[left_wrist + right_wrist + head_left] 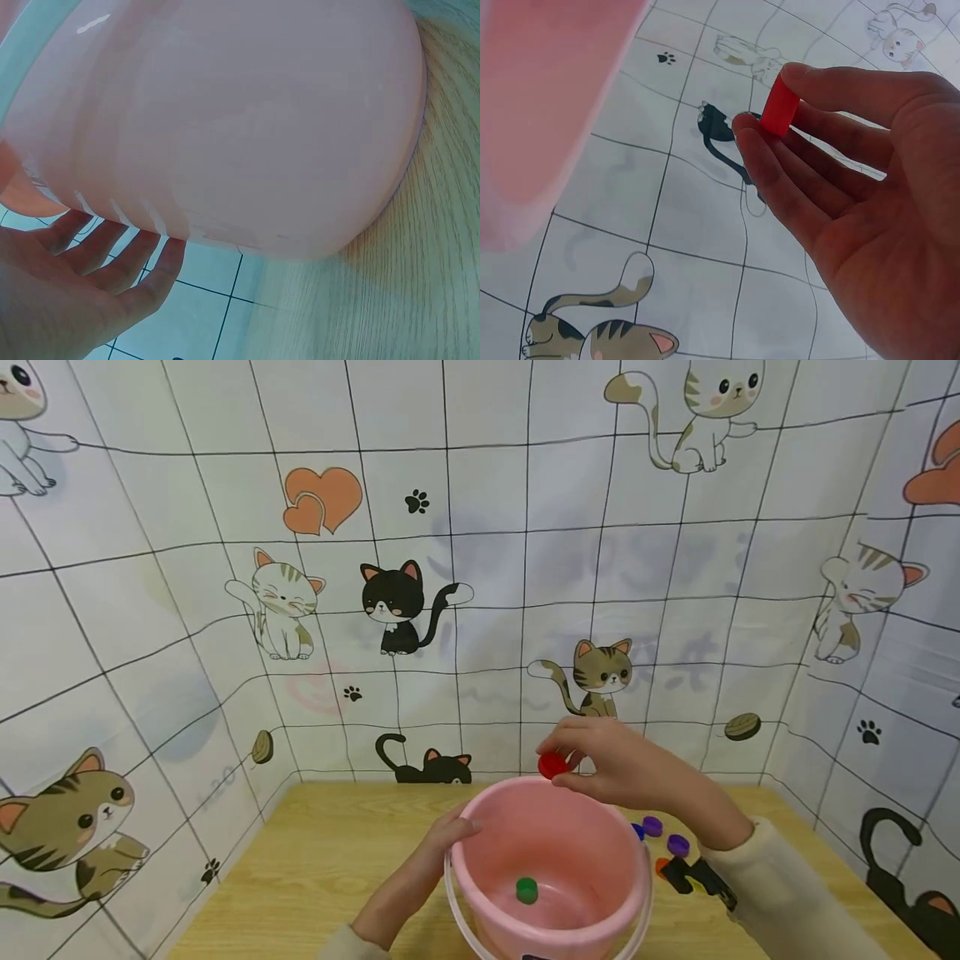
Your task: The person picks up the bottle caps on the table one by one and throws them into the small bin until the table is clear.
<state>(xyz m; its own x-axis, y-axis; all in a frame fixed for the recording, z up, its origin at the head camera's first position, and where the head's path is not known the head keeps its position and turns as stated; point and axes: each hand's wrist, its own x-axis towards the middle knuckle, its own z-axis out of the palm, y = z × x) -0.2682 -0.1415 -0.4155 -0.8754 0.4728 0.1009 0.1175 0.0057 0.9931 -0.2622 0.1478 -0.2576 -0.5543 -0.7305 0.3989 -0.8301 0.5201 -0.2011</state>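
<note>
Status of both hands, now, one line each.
Left hand: gripping the pink bucket, thumb over its rim, fingers outside.
Right hand: pinching a red disc between thumb and fingers.

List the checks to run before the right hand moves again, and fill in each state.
1. Red cap pinched in the right hand: ok, between thumb and fingers.
2. Left hand on the pink bucket: ok, thumb over the rim, fingers outside.
3. Handle off the bucket's mouth: ok, it hangs down.
4. Red cap directly over the opening: cannot tell; the head view shows it by the far rim.
5. Green cap inside the bucket: ok.
6. Blue cap fully in sight: not ok, the bucket partly hides it.
</note>
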